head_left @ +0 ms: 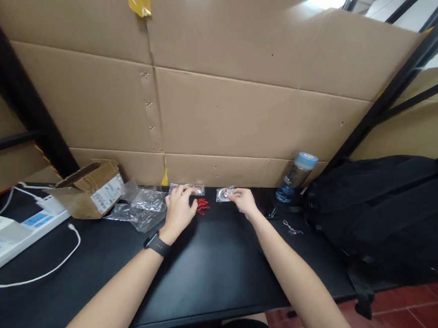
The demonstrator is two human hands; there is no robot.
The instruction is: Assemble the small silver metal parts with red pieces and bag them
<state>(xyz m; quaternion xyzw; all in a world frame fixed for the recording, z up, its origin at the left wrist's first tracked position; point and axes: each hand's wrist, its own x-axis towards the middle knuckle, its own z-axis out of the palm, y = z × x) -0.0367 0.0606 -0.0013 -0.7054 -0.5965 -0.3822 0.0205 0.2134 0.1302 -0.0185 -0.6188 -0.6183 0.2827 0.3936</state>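
At the back of the black table, my right hand (pixel 244 201) pinches the edge of a small clear packet (pixel 222 194) with a round whitish item and a bit of red inside. The packet lies at the table surface. My left hand (pixel 179 210), with a dark watch on its wrist, reaches over other clear packets (pixel 198 188) with its fingers apart. Its fingertips partly cover them, and I cannot tell whether they press on them. Just right of the left thumb lies a small heap of red cords (pixel 202 205).
On the left are crumpled clear plastic bags (pixel 141 211), an opened cardboard box (pixel 91 189) and a white power strip (pixel 19 239) with cables. To the right are a blue-lidded bottle (pixel 297 177), a small charm on a cord (pixel 293 230) and a black backpack (pixel 385 212). Cardboard (pixel 222 119) walls the back.
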